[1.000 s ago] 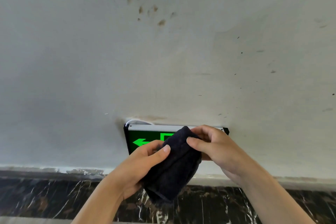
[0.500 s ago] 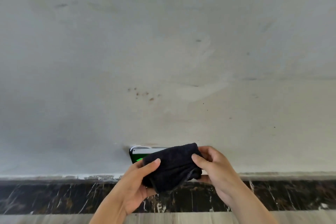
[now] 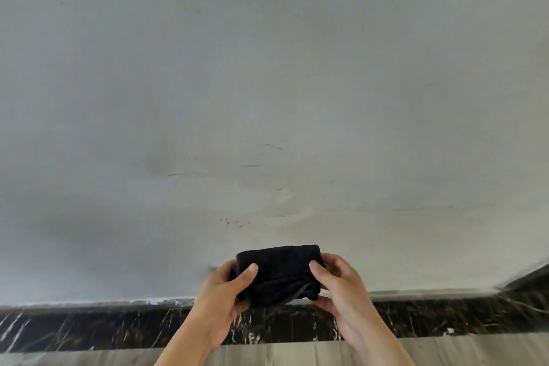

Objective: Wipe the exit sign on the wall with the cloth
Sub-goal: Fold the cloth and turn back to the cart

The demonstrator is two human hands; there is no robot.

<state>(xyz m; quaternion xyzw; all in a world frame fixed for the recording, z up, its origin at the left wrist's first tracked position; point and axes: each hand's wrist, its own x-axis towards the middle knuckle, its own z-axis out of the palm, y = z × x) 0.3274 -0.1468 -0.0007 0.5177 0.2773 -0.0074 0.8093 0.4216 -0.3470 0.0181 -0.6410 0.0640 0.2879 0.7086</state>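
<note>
A pale grey plastered wall [image 3: 267, 83] fills most of the view, its surface scuffed with faint dark streaks, smudges and a small cluster of brownish spots [image 3: 233, 222] low down near the centre. Along its foot runs a black marble skirting [image 3: 89, 327] veined in white, with chipped white paint showing along the joint where it meets the plaster. Below lies a floor of light wood-grain boards [image 3: 297, 355]. At far right the skirting turns a corner [image 3: 528, 278] and angles upward. Soft, even light, with a dim shadow at lower left
</note>
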